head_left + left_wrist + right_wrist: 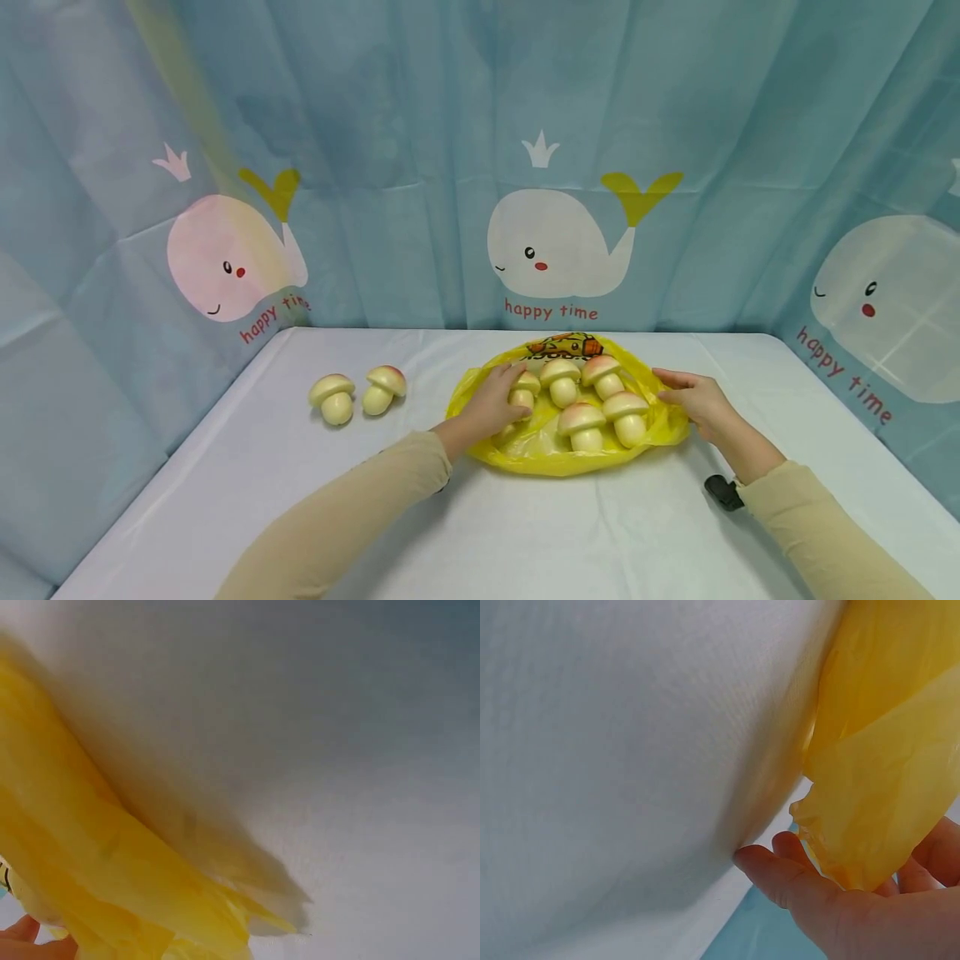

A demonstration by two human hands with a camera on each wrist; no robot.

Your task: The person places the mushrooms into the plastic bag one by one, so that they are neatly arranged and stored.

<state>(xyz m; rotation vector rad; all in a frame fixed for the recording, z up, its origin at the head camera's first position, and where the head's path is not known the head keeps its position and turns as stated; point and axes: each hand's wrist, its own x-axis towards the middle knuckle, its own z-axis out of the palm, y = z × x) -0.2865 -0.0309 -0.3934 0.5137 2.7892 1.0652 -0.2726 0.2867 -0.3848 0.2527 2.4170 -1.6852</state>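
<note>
A yellow plastic bag (525, 454) lies spread on the table, with several cream toy mushrooms (585, 427) with pink-tinged caps standing on it. At the bag's left side, my left hand (487, 406) grips one toy mushroom (523, 392), fingers behind the cap and thumb in front. Only its fingertips (45, 949) show in the left wrist view, low in the corner by the yellow plastic. On the other side, my right hand (702, 404) pinches the bag's right edge. The right wrist view shows the crumpled plastic (870, 817) between thumb and fingers.
Two more toy mushrooms, one upright (333, 398) and one tilted (384, 390), stand left of the bag on the white tablecloth (570, 533). A blue whale-print curtain (420, 167) rises behind and beside the table. A small black device (723, 492) sits at my right wrist.
</note>
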